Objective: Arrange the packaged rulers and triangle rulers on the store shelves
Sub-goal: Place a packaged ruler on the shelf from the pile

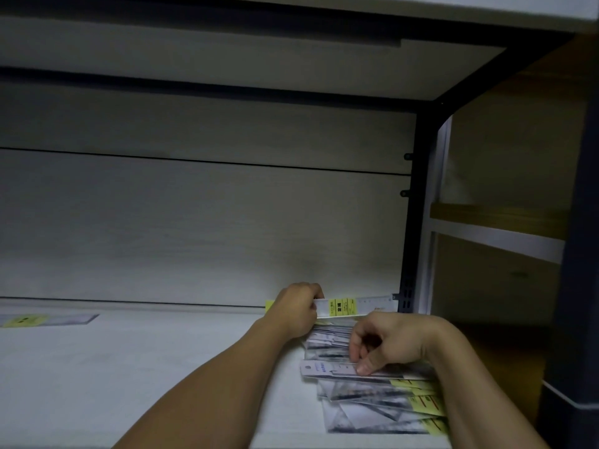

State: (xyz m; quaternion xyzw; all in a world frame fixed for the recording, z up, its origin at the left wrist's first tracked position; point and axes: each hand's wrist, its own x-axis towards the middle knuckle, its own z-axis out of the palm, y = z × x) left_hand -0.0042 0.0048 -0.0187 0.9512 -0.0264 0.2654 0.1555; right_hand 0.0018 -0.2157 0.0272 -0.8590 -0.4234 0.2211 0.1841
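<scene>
Far-left package (48,319): one flat ruler pack with a yellow label, lying alone near the shelf's back edge, well apart from everything else.
Shelf (129,367): pale board, bare from that pack across to the forearms; the back panel rises straight behind it.
Left hand (296,311): fingers curled round the left end of a long packaged ruler (353,306), which stands on edge against the back panel and reaches right to the dark upright post (410,247).
Pile of packaged rulers (372,403): loose and fanned, in the shelf's right front corner, yellow labels at its right edge.
Right hand (389,343): thumb and fingers pinching the top pack (327,368) of the pile.
Right of post: wooden shelving, dim.
</scene>
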